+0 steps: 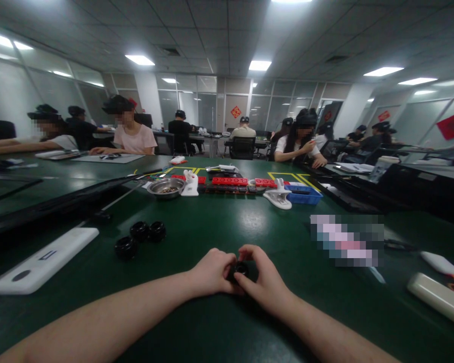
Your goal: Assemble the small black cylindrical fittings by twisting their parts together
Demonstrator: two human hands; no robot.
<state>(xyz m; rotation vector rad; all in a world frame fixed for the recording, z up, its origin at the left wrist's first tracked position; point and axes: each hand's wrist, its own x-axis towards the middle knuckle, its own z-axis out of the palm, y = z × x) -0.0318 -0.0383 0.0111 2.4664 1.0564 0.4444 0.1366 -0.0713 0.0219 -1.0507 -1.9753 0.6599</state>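
Low over the green table, my left hand [216,271] and my right hand [264,275] meet around a small black ring-shaped part [241,268]. Fingers and thumbs of both hands close on it from either side and partly cover it. To the left sit three similar glossy black round parts [139,231], grouped close together on the tabletop. Their exact kind cannot be made out.
Farther back are a metal bowl [166,187] with small pieces, red strips [230,181], white clips [191,182] and a blue bin [304,194]. A white device [45,259] lies left, a beige bar [441,300] right. Several people sit beyond.
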